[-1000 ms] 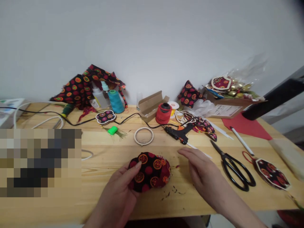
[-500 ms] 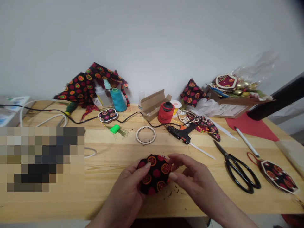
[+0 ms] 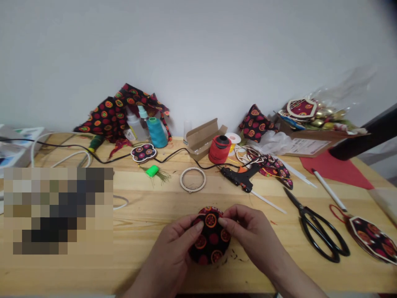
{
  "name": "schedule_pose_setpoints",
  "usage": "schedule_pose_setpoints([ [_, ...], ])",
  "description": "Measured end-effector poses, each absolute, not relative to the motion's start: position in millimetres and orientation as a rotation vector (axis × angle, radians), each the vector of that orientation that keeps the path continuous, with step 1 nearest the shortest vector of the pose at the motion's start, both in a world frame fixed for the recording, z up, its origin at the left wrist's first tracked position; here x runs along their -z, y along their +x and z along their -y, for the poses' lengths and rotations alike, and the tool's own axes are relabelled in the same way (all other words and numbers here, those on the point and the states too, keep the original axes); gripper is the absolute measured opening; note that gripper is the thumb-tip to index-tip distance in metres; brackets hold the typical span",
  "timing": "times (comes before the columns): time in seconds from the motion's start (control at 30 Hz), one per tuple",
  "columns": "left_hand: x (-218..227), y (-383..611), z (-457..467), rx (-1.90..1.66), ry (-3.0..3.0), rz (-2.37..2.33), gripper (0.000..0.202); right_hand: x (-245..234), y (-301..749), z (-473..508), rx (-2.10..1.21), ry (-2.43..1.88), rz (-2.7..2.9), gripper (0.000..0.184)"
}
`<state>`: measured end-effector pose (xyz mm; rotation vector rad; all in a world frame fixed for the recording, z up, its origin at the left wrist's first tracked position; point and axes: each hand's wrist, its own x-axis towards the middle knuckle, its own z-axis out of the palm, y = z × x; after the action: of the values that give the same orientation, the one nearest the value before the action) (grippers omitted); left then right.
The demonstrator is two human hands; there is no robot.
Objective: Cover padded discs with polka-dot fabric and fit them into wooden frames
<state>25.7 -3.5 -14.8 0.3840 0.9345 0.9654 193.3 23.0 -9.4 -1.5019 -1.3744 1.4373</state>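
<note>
A round, fabric-covered disc [image 3: 212, 240], black with red and orange circles, is held low over the front of the table. My left hand [image 3: 175, 244] grips its left side, thumb on the patterned face. At its upper right edge, my right hand [image 3: 248, 231] pinches the fabric between thumb and fingers. A strip of reddish cloth shows along the disc's top edge. Just beyond lies a pale wooden ring [image 3: 192, 192] with a small loop. Dark scraps are scattered on the table beside the disc.
Black-handled scissors [image 3: 324, 231] and an octagonal fabric ornament [image 3: 372, 238] lie at right. A glue gun [image 3: 240, 178] with a white stick, a red thread spool [image 3: 219, 150], a teal thread cone [image 3: 157, 133] and an open cardboard box [image 3: 203, 138] stand farther back. A pixelated patch covers the left.
My right hand has closed from a loose position onto the disc's upper edge. The disc now sits more upright between both hands. The view has shifted slightly.
</note>
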Motion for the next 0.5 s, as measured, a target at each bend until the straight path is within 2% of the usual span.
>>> schedule_pose_setpoints([
  [0.13,14,28,1,-0.961,0.441,-0.948,0.021,6,189,-26,-1.468,-1.464,1.350,0.021],
  [0.3,11,33,-4,-0.882,0.512,-0.957,0.021,3,191,-19,-1.348,-1.489,1.400,0.019],
  [0.37,11,34,-6,-0.875,0.473,-0.972,0.019,1,214,-15,-1.122,-1.543,1.582,0.021],
  [0.5,9,34,-8,-0.908,0.332,-1.002,0.021,9,301,-4,-0.167,-2.000,1.859,0.032],
])
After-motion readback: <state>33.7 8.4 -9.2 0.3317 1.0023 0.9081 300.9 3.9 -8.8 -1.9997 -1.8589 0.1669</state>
